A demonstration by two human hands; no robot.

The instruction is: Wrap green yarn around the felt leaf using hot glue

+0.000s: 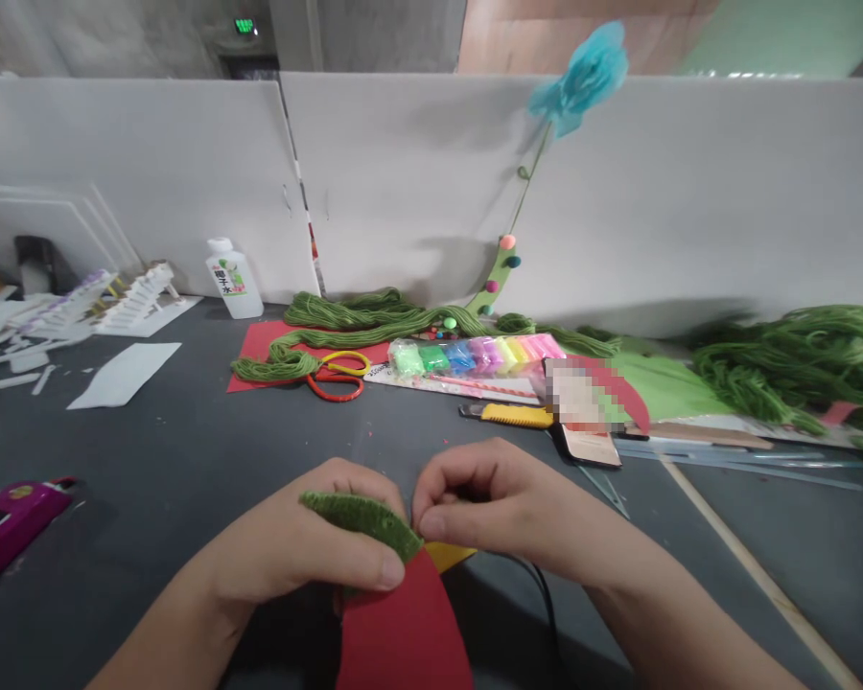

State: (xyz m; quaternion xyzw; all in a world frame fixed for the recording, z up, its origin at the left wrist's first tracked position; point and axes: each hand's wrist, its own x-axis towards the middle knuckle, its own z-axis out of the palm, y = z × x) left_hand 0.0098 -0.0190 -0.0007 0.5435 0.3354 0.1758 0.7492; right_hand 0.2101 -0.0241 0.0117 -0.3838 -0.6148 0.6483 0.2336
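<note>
Soft, moderate light falls over the table (208,450), seemingly from the upper right, since the blue flower (588,72) throws a faint shadow leftward on the white panel (403,163). Deeper shade surrounds the red piece (403,623). A green sign (245,27) glows, blurred. Pixel blocks partly mask a pale item (590,448) toward the table's far edge.

On the desk (316,436) beyond my hands (309,537): scissors (341,374) at left, utility knife (516,415) right of them, packets (467,356) just behind the knife. Bottle (236,285) further left and back, before the partition (403,172); yarn heap (805,369) far right.
</note>
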